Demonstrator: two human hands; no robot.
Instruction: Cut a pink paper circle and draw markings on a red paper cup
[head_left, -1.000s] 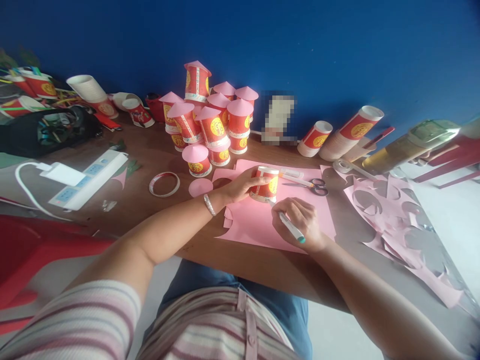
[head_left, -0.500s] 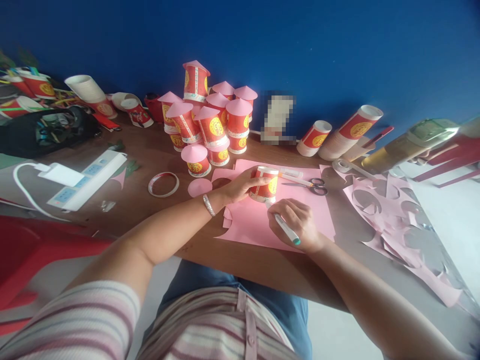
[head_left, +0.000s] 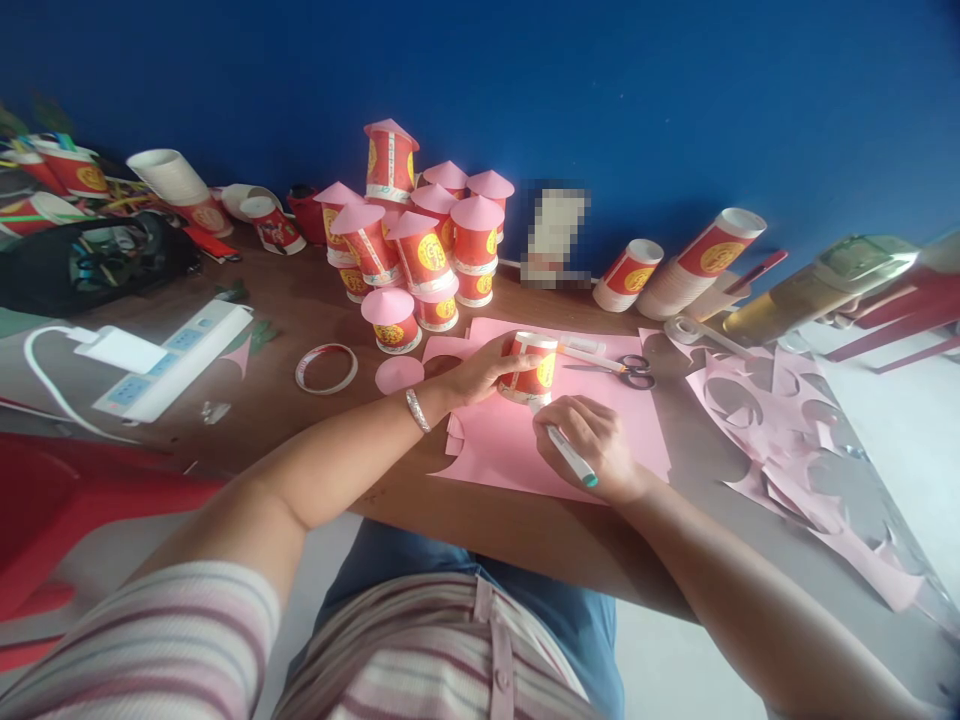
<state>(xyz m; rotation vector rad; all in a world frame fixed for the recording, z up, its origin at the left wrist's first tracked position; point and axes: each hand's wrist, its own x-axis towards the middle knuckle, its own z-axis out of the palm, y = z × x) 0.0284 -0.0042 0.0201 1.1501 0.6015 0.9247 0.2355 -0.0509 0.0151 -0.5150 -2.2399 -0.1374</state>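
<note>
My left hand point(head_left: 487, 370) is wrapped round a red paper cup point(head_left: 531, 378) with a yellow emblem, held over pink paper. Closed on a white marker pen point(head_left: 571, 456) with a green end, my right hand point(head_left: 585, 445) sits just below the cup; the pen's tip is hidden by the fingers. Under both hands lie pink paper sheets point(head_left: 495, 465). Scissors point(head_left: 634, 371) with dark handles rest on the sheets, beside a pencil point(head_left: 577, 358). Left of my left hand is a pink paper disc point(head_left: 400, 375).
Several red cups with pink cone tops point(head_left: 427, 250) stand stacked at the back. A tape roll point(head_left: 325, 369) and a power strip point(head_left: 176, 360) lie to the left. Pink paper scraps point(head_left: 795, 450) cover the right side, with a cup stack point(head_left: 709, 260) and a gold-coloured bottle point(head_left: 817, 285) behind.
My right hand with the marker pen has shifted very slightly left and up by the cup's lower edge. My left hand keeps its hold on the paper cup.
</note>
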